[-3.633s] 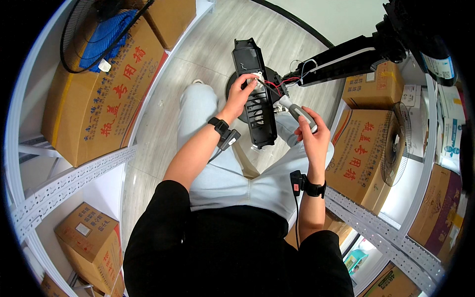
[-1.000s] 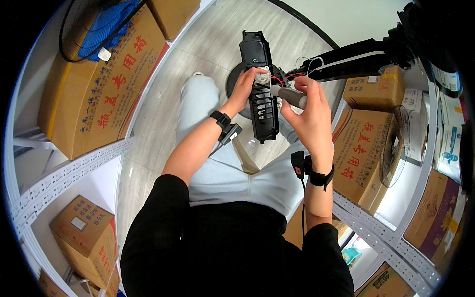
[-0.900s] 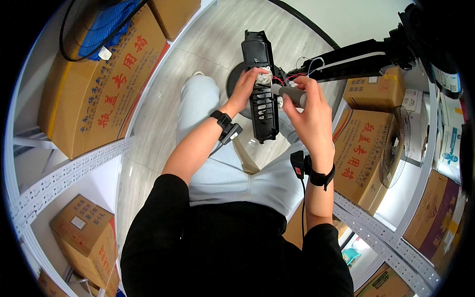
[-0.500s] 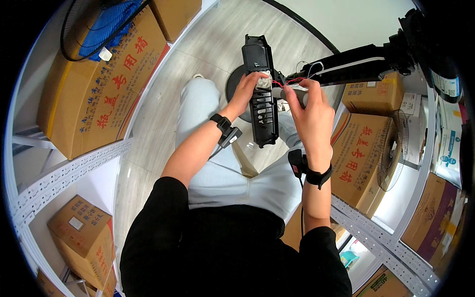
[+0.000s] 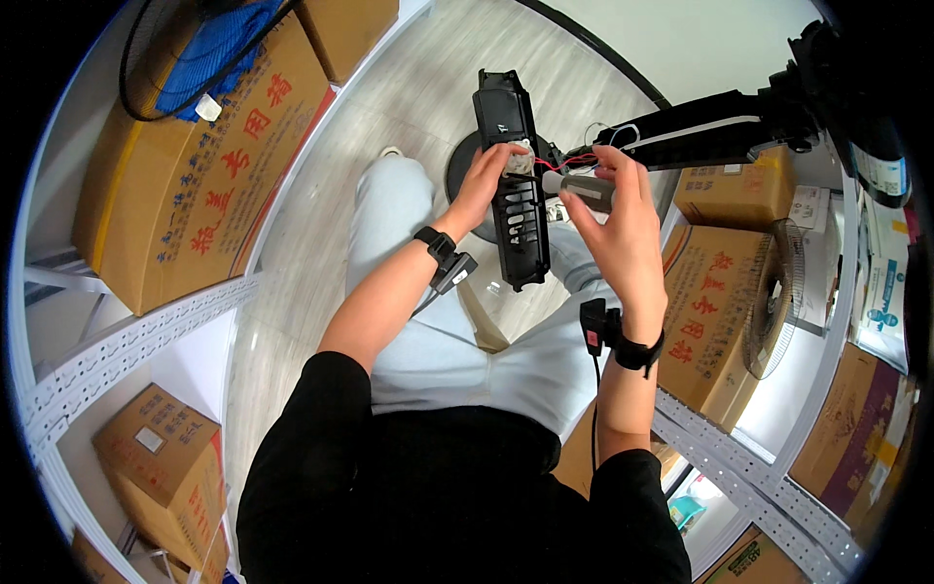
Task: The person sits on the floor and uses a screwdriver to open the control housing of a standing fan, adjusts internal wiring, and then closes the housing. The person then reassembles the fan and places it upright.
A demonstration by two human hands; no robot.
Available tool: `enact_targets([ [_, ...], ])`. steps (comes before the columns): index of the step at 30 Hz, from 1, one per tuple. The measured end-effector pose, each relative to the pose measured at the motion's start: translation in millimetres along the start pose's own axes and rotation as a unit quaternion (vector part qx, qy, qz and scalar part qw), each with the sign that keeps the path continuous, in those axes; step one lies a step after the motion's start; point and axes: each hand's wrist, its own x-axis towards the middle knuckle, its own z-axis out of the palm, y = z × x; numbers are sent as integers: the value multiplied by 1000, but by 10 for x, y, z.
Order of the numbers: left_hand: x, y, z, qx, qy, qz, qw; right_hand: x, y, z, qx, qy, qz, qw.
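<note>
My left hand (image 5: 481, 182) grips a long black plastic housing (image 5: 522, 244), its fingertips on a white component (image 5: 519, 159) midway along it. Red wires (image 5: 567, 162) run from that component to the right. My right hand (image 5: 619, 224) is closed on a screwdriver (image 5: 582, 192) with a thick grey handle, held nearly level and pointed left toward the component; its tip is too small to make out. Behind the housing is a dark round base (image 5: 460, 165), and a long black arm (image 5: 715, 127) extends from it to the upper right.
Metal shelving (image 5: 146, 341) with cardboard boxes (image 5: 195, 204) lines both sides. Fan guards lie on the boxes at upper left (image 5: 131, 58) and right (image 5: 772, 331). My legs (image 5: 394, 209) are on either side of the housing, over a wood-look floor (image 5: 287, 292).
Since the oldest frame my right hand has risen, turning the screwdriver from slanted to nearly level. In the last second its fingers shifted on the handle, and the housing moved slightly down the view.
</note>
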Motion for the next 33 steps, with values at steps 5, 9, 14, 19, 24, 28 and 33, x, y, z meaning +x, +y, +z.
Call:
enact_targets([
  [5,-40,77,34,44,-15,29,998,-21,30,-16,-21,-69,31,997],
  [9,-18,39,-7,87,-13,44,995,-6,8,-16,-44,-46,89,994],
  [14,-14,38,18,71,-12,43,996,-36,135,-49,9,-49,-18,999],
  [19,-5,5,-13,84,-9,46,995,-21,36,-4,-54,-42,128,989],
  [24,-9,32,17,53,-13,39,998,-67,94,-5,23,5,-7,1000],
  [28,-27,44,16,4,-17,25,1000,-42,113,5,-31,-36,72,996],
  [33,-22,29,23,-15,-6,12,1000,-38,95,-35,-14,-11,57,998],
])
